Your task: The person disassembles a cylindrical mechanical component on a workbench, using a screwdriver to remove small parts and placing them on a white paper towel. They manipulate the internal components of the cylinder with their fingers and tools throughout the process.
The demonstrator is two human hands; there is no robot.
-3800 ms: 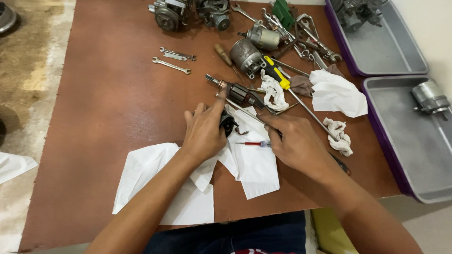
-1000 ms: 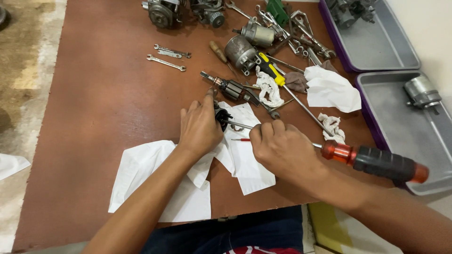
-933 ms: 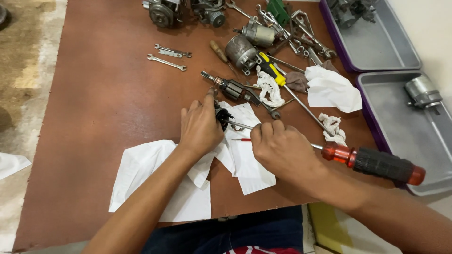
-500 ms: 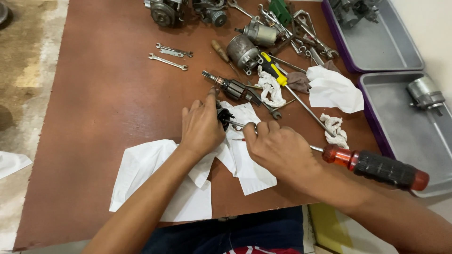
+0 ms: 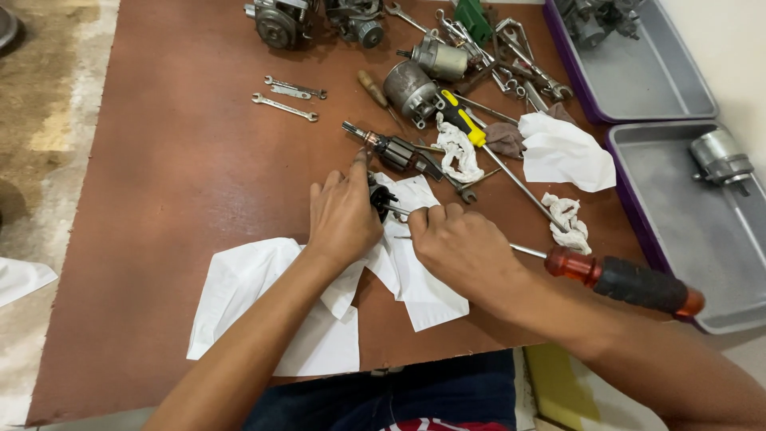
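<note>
At right, grey tray point(image 5: 670, 231) holds cylindrical motor point(image 5: 720, 158) (upper corner).

At frame centre, the left hand point(image 5: 345, 217) and right hand point(image 5: 463, 251) grip a small black part point(image 5: 381, 198) over white paper point(image 5: 423, 287); a red-and-black screwdriver point(image 5: 622, 281) lies at right.

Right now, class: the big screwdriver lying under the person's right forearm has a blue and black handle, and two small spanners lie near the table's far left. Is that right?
Not quite. In the head view the big screwdriver has a red and black handle, not blue. The rest stands: it lies under the right forearm, and the two small spanners lie near the table's far left.
</note>
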